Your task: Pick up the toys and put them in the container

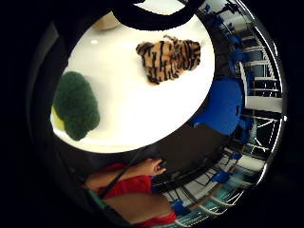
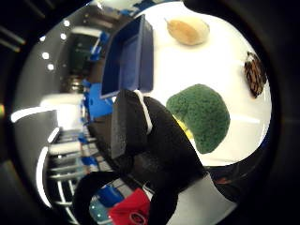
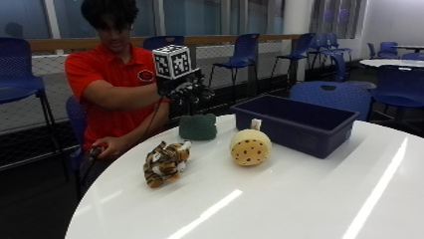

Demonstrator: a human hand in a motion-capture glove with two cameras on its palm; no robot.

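Toys — tiger, green plush, yellow plush — on table outside blue container; fingers unclear

I see three toys on the white table. Green broccoli plush stands upright near the table's far edge. Striped tiger plush lies on its side, well apart from the bin. Yellow spotted round plush with a pale stalk on top sits upright just beside the container, a dark blue rectangular bin, open-topped.
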